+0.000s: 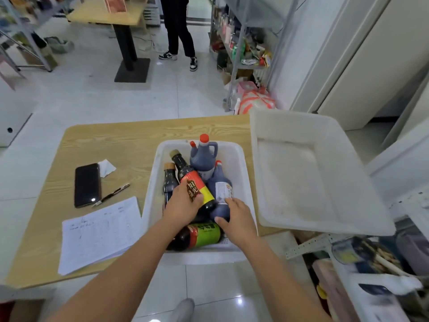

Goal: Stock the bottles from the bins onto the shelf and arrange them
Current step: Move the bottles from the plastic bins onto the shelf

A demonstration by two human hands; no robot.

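A white bin [241,159] on the wooden table [120,140] holds several dark sauce bottles. My left hand [182,203] grips a dark bottle with a red and yellow label [193,182], which lies tilted over the others. My right hand [236,217] wraps a dark jug with a white label [221,182] that lies on its side. Behind them a red-capped jug [204,154] stands upright. A bottle with a green label [199,235] lies at the bin's near end, and a small cork-capped bottle [169,180] stands at the left.
A second white bin [308,173], with nothing in it, sits tilted to the right. A phone [87,184], a pen [111,195] and papers [97,233] lie on the table's left. A person [178,31] stands beyond, beside metal shelving [241,43]. More goods sit low at the right.
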